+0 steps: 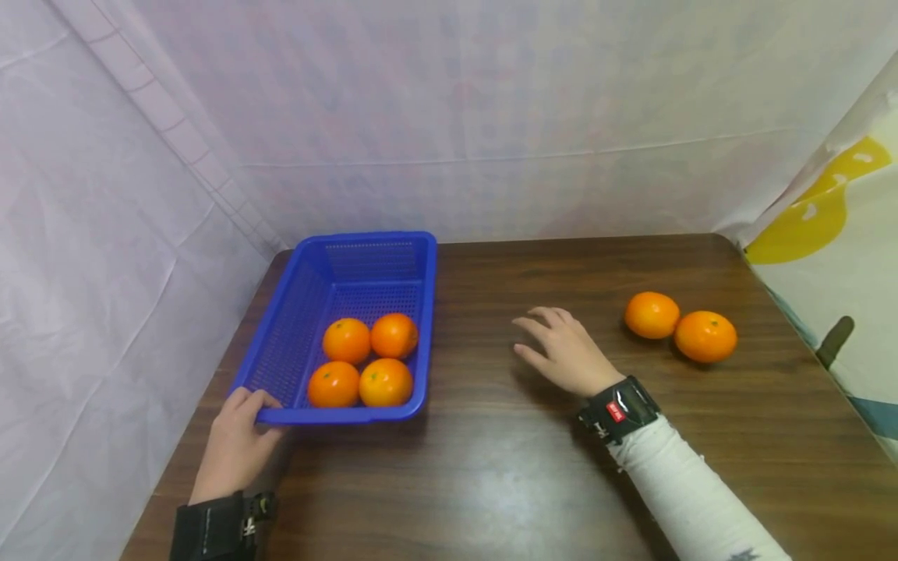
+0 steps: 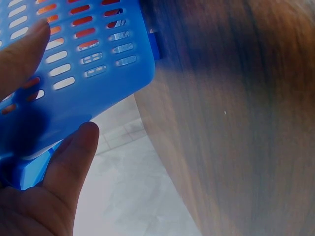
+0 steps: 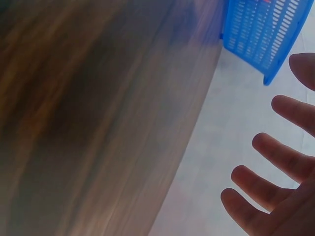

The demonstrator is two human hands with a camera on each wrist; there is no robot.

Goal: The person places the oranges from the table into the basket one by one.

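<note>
A blue plastic basket point(image 1: 281, 327) with slotted walls sits at the left of the table, several oranges point(image 1: 386, 382) grouped in its near end. My left hand point(image 1: 238, 440) grips the rim at the near left corner. In the left wrist view, a fingertip lies against the slotted wall and the thumb point(image 2: 74, 162) is at the rim. To the right of the basket, my right hand point(image 1: 568, 351) hovers above the table with fingers spread and holds nothing. Beyond it on the right lie two oranges, one point(image 1: 652, 315) left of the other point(image 1: 705, 336), side by side.
The brown wood-grain table point(image 1: 477, 483) carries the basket and the loose oranges. A white cloth point(image 1: 491, 117) hangs along its far edge, and another cloth point(image 1: 91, 273) runs down the left side. On the right hangs a cloth with a yellow print point(image 1: 807, 226).
</note>
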